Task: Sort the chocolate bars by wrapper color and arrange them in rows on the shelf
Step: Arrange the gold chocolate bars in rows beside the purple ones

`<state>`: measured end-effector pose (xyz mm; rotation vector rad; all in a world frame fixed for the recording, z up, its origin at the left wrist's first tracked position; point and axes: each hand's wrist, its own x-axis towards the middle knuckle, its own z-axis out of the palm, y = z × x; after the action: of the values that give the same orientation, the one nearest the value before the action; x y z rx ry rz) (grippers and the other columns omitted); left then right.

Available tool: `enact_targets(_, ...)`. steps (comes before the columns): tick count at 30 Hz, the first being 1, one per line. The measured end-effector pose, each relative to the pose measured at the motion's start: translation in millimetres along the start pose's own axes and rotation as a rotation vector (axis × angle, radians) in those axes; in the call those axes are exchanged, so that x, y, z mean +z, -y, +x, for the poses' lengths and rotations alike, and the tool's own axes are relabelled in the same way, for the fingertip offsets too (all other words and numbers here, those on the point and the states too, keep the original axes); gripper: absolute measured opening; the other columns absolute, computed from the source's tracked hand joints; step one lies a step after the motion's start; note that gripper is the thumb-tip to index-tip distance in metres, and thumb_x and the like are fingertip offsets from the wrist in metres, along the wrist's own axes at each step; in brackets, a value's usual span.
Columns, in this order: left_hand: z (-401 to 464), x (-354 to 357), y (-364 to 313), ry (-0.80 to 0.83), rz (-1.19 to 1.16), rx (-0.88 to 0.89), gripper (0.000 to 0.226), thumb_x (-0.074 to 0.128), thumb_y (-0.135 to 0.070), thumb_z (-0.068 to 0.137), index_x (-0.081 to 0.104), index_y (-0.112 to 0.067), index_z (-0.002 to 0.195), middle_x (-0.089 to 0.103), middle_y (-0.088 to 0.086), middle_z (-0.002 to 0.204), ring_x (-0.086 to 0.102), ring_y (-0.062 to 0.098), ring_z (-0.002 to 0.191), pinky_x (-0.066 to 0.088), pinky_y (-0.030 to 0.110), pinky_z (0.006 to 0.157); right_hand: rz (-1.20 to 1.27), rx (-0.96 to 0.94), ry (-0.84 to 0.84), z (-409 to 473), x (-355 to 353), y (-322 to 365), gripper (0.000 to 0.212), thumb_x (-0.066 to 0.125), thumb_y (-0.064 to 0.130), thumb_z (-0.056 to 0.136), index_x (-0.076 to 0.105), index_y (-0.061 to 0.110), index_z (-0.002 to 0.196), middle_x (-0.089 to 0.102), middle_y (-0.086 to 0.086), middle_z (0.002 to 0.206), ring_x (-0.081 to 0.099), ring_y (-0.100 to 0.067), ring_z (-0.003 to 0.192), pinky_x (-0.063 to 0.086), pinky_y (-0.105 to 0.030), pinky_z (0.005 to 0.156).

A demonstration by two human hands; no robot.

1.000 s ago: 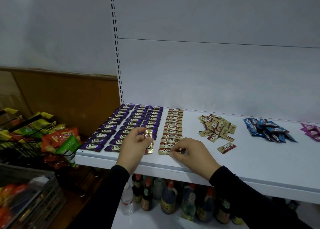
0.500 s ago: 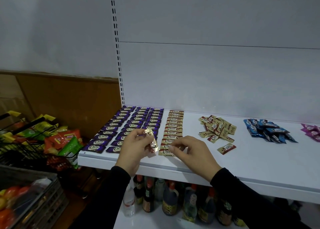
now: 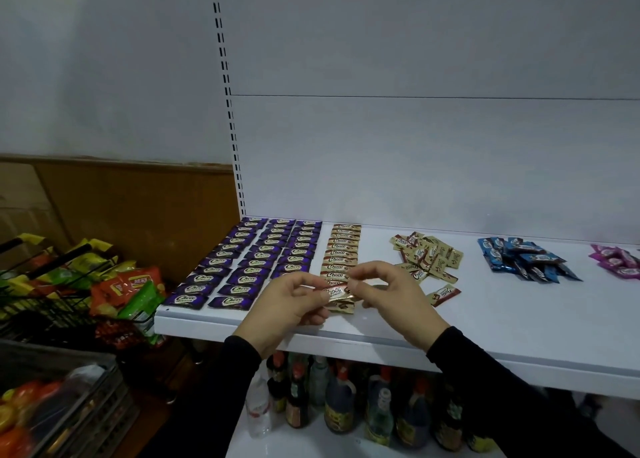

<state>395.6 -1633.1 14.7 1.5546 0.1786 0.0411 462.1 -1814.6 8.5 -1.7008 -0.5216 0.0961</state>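
A gold Choco bar (image 3: 337, 292) is pinched at both ends by the left hand (image 3: 287, 305) and right hand (image 3: 391, 296), just above the near end of the gold row (image 3: 341, 253). If lowered carelessly, laid bars could be nudged askew.

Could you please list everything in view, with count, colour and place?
purple bars: three rows, purple, shelf's left end
gold bars: one row, gold and brown, right of the purple rows
gold pile: loose heap, gold and brown, mid shelf
stray bar: one, gold and brown, in front of the heap
blue pile: heap, blue, further right
pink pile: heap, pink, right edge, cut off
shelf: one, white
bottles: several, dark and clear, lower shelf
snack bags: many, yellow, orange, green, wire basket at left
held bar: one, gold, over the row's near end
left hand: grip on held bar's left end
right hand: grip on its right end
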Motion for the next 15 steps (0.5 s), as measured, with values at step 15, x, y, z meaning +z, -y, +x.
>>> enact_targets(15, -2.9, -10.5, 9.7, -0.150, 0.335, 0.141, 0.018, 0.070, -0.018, 0.092, 0.070, -0.018, 0.111, 0.072, 0.002, 0.097, 0.067, 0.014, 0.089, 0.055, 0.023, 0.076, -0.584, -0.318, 0.094, -10.3, -3.9, -19.2, 0.010, 0.075, 0.032, 0.083, 0.071, 0.027, 0.091, 0.067, 0.018, 0.093, 0.058, 0.000, 0.087, 0.045, -0.015, 0.072)
